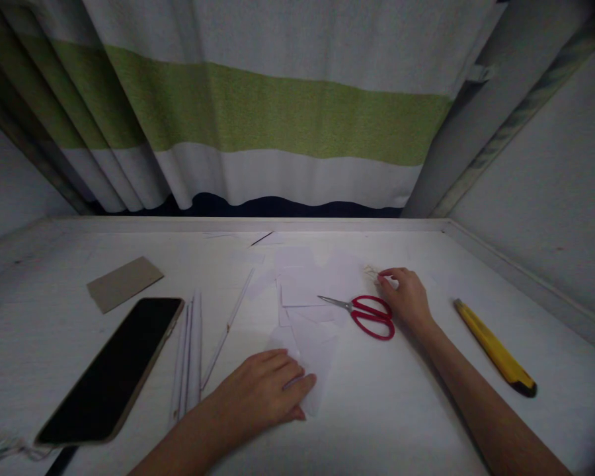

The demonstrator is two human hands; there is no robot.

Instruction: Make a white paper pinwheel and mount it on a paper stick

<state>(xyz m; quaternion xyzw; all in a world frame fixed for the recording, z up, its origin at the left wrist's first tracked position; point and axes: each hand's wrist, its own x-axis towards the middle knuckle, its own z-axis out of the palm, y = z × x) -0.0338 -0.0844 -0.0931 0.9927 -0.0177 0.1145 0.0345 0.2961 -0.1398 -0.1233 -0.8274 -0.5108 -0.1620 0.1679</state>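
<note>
My left hand (277, 387) rests low on the white table with its fingers closed over the edge of a translucent white paper piece (318, 350), which narrows toward me. Some of that paper is hidden beneath the fingers. On the right, my right hand (404, 291) has thumb and forefinger pinched at a small tangle of thin pale strands (371, 271), perhaps rubber bands or thread. Just below that hand lie red-handled scissors (371, 316), blades pointing left across several white paper sheets (307, 284).
To the left lie a black-screened phone (114, 370), a grey-brown card (125, 283), white paper rolls (193, 350) and a thin paper stick (228, 327). A yellow cutter knife (496, 347) lies far right. Behind the table's raised rim (258, 225) hangs a striped curtain (277, 112).
</note>
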